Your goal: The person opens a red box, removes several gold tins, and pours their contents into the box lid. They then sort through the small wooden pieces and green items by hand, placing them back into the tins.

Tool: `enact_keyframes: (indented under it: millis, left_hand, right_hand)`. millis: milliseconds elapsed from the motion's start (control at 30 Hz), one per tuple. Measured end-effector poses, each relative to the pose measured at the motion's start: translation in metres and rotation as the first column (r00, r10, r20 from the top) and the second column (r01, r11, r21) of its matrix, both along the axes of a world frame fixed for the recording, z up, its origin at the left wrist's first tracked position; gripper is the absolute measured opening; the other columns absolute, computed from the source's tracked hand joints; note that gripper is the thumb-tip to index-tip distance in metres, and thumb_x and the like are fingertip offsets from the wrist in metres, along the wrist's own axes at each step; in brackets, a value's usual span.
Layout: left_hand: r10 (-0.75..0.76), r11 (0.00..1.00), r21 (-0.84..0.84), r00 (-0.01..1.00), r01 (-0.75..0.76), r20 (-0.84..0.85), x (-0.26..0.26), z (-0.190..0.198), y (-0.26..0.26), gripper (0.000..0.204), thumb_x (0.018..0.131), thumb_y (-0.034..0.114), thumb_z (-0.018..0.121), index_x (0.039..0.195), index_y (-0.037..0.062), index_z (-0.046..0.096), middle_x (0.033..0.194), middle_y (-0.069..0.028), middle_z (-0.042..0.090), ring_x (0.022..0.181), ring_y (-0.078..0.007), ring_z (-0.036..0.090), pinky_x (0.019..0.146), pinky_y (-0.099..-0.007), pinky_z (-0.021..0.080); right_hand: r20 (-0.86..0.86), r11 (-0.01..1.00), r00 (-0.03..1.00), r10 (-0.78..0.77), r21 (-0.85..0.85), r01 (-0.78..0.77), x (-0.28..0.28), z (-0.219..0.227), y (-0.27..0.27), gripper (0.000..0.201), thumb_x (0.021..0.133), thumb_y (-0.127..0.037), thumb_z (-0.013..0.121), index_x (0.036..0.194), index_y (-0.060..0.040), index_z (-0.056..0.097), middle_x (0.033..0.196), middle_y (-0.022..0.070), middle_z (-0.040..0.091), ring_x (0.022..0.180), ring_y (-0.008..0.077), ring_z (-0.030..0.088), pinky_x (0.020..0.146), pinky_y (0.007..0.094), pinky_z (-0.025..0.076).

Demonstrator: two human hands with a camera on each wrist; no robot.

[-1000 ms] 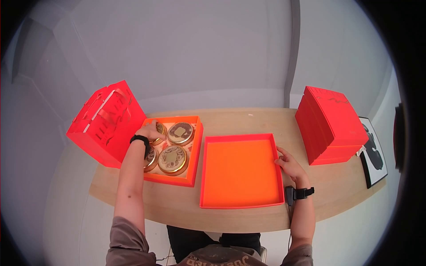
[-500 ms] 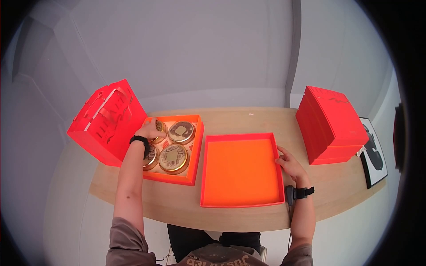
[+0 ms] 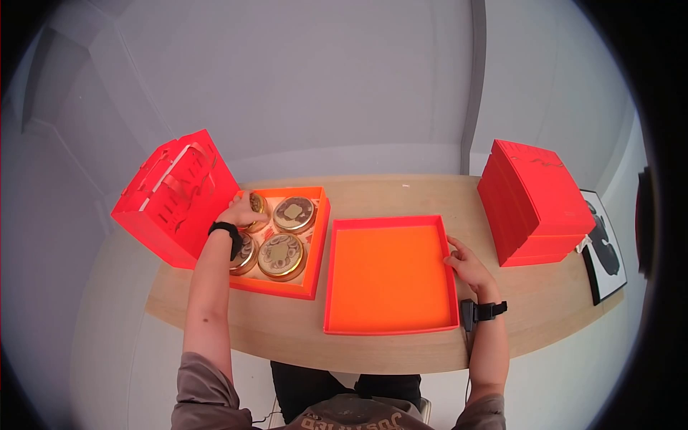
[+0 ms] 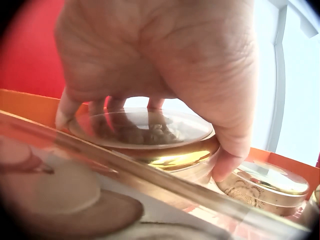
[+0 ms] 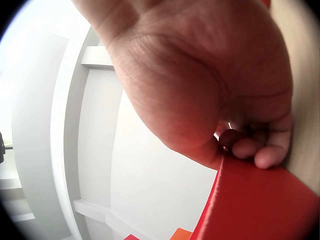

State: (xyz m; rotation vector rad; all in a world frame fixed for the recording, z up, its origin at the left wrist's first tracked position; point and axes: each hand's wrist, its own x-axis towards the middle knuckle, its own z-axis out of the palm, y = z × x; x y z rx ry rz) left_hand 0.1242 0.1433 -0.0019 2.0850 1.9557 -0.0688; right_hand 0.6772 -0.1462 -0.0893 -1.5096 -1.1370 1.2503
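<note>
My left hand [image 3: 242, 212] reaches into an open orange-lined gift box [image 3: 320, 244] at the left. Its thumb and fingers curl round the side of a round, clear-topped container [image 4: 145, 132] with a gold rim, in the box's back left place. More such round containers stand there: one at the back right [image 3: 294, 214], one at the front right [image 3: 281, 256] and one at the front left [image 3: 244, 256], partly hidden by the wrist. My right hand [image 3: 473, 271] grips the right wall of a shallow red box lid [image 3: 390, 276], thumb at the rim and fingers curled outside it.
A red gift bag [image 3: 175, 204] with ribbon handles stands against the box's left side. Stacked red boxes [image 3: 534, 204] stand at the right, with a black-framed picture [image 3: 608, 247] beyond them. All rest on a wooden table [image 3: 401, 197].
The bag and the box with the containers sit very slightly further right in the view. Both hands keep their holds.
</note>
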Motion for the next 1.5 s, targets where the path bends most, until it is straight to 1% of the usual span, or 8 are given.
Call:
enact_keyframes:
  millis: [433, 633, 767, 833, 933, 1067, 1233, 1500]
  left_hand:
    - [-0.282, 0.952, 0.190, 0.933, 0.242, 0.224, 0.061, 0.077, -0.042, 0.111, 0.066, 0.041, 0.083, 0.157, 0.0088, 0.029, 0.149, -0.0277, 0.039, 0.142, -0.0438, 0.039, 0.115, -0.0474, 0.039]
    - [-0.612, 0.790, 0.177, 0.775, 0.587, 0.157, 0.138, 0.113, -0.109, 0.108, 0.067, 0.043, 0.085, 0.154, 0.0046, 0.032, 0.149, -0.0254, 0.040, 0.139, -0.0389, 0.042, 0.116, -0.0426, 0.038]
    - [-0.703, 0.710, 0.120, 0.691, 0.694, 0.168, 0.186, 0.120, -0.159, 0.105, 0.068, 0.039, 0.083, 0.153, 0.0052, 0.033, 0.148, -0.0220, 0.040, 0.142, -0.0378, 0.039, 0.115, -0.0427, 0.040]
    - [-0.741, 0.670, 0.125, 0.650, 0.732, 0.166, 0.202, 0.115, -0.172, 0.105, 0.068, 0.038, 0.083, 0.154, 0.0066, 0.032, 0.147, -0.0212, 0.040, 0.142, -0.0379, 0.038, 0.114, -0.0436, 0.041]
    - [-0.760, 0.648, 0.050, 0.640, 0.760, 0.111, 0.226, 0.107, -0.188, 0.105, 0.068, 0.040, 0.083, 0.155, 0.0091, 0.033, 0.148, -0.0224, 0.040, 0.142, -0.0392, 0.039, 0.111, -0.0461, 0.044]
    - [-0.789, 0.614, 0.059, 0.608, 0.787, 0.089, 0.240, 0.084, -0.186, 0.105, 0.068, 0.041, 0.083, 0.155, 0.0087, 0.034, 0.146, -0.0233, 0.042, 0.140, -0.0413, 0.040, 0.109, -0.0463, 0.044]
    - [-0.797, 0.603, 0.058, 0.599, 0.795, 0.075, 0.247, 0.061, -0.182, 0.108, 0.066, 0.045, 0.082, 0.155, 0.0068, 0.034, 0.143, -0.0263, 0.043, 0.137, -0.0431, 0.041, 0.111, -0.0468, 0.042]
    - [-0.787, 0.610, 0.024, 0.601, 0.792, 0.137, 0.247, 0.043, -0.172, 0.114, 0.066, 0.047, 0.085, 0.157, 0.0059, 0.030, 0.146, -0.0265, 0.041, 0.141, -0.0440, 0.037, 0.114, -0.0471, 0.039]
  right_hand:
    - [0.014, 1.000, 1.000, -0.004, 0.016, 0.004, -0.001, 0.007, -0.004, 0.065, 0.096, -0.010, 0.063, 0.156, -0.0028, 0.039, 0.079, -0.0008, 0.058, 0.072, 0.0086, 0.053, 0.066, 0.0248, 0.043]
    - [0.048, 0.994, 0.994, -0.099, 0.061, 0.096, 0.006, 0.036, -0.011, 0.061, 0.099, -0.017, 0.064, 0.153, -0.0012, 0.041, 0.087, 0.0014, 0.060, 0.075, 0.0094, 0.055, 0.068, 0.0247, 0.046]
    - [-0.158, 0.984, 0.985, -0.062, 0.155, 0.086, -0.020, 0.066, -0.009, 0.057, 0.101, -0.018, 0.061, 0.153, -0.0034, 0.042, 0.095, 0.0038, 0.062, 0.081, 0.0108, 0.059, 0.074, 0.0276, 0.052]
    - [-0.107, 0.992, 0.992, 0.073, 0.111, -0.061, -0.042, 0.080, -0.009, 0.062, 0.103, -0.028, 0.060, 0.155, -0.0022, 0.036, 0.116, 0.0123, 0.066, 0.106, 0.0190, 0.066, 0.085, 0.0316, 0.056]
    - [-0.267, 0.983, 0.946, 0.183, 0.032, -0.181, -0.077, 0.099, -0.004, 0.067, 0.106, -0.038, 0.055, 0.157, -0.0022, 0.032, 0.130, 0.0186, 0.062, 0.116, 0.0254, 0.065, 0.092, 0.0392, 0.058]
    - [-0.397, 0.982, 0.906, 0.144, -0.057, -0.181, -0.098, 0.094, 0.018, 0.067, 0.108, -0.046, 0.047, 0.156, -0.0026, 0.031, 0.135, 0.0199, 0.061, 0.116, 0.0282, 0.065, 0.093, 0.0451, 0.058]
    - [-0.553, 0.910, 0.757, 0.348, 0.006, -0.414, -0.100, 0.073, 0.038, 0.056, 0.112, -0.046, 0.031, 0.147, -0.0037, 0.041, 0.129, 0.0176, 0.065, 0.112, 0.0293, 0.068, 0.094, 0.0496, 0.058]
    - [-0.546, 0.938, 0.792, 0.273, -0.031, -0.345, -0.100, 0.066, 0.042, 0.050, 0.113, -0.042, 0.030, 0.142, -0.0045, 0.045, 0.125, 0.0168, 0.066, 0.111, 0.0291, 0.069, 0.095, 0.0495, 0.058]
